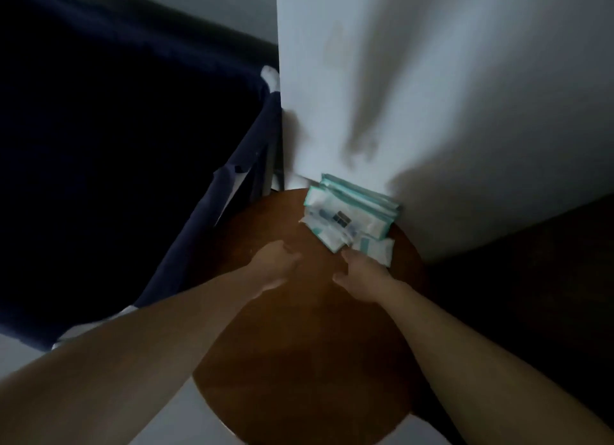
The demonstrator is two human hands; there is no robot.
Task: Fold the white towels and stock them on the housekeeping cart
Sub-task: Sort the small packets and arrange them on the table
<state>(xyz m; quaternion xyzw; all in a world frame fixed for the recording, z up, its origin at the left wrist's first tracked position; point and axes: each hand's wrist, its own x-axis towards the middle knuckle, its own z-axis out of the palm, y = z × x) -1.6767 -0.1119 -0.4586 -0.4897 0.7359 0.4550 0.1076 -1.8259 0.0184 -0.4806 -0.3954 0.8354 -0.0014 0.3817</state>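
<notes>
No white towel is showing in this view. The dark blue cloth bag (99,145) filling the left side is probably hanging on the cart, though that is a judgement only. The step in hand appears to be collecting the stack of packets (349,212), which is lying on the round wooden table (299,345) against the white wall (432,79). For a clean pickup, the operator should be bringing both hands in low over the table top and closing on the whole stack from its near edge. The loose front packets are lying askew and are likely to slide apart. The left hand (275,265) is hovering over the table, just left of the packets and apart from them. It is holding nothing visible, but its fingers are blurred, so their spread cannot be told. The right hand (362,271) is stretching forward with thumb spread wide and holding nothing. One fingertip is lying at the near corner of the packets, and actual contact cannot be confirmed.
</notes>
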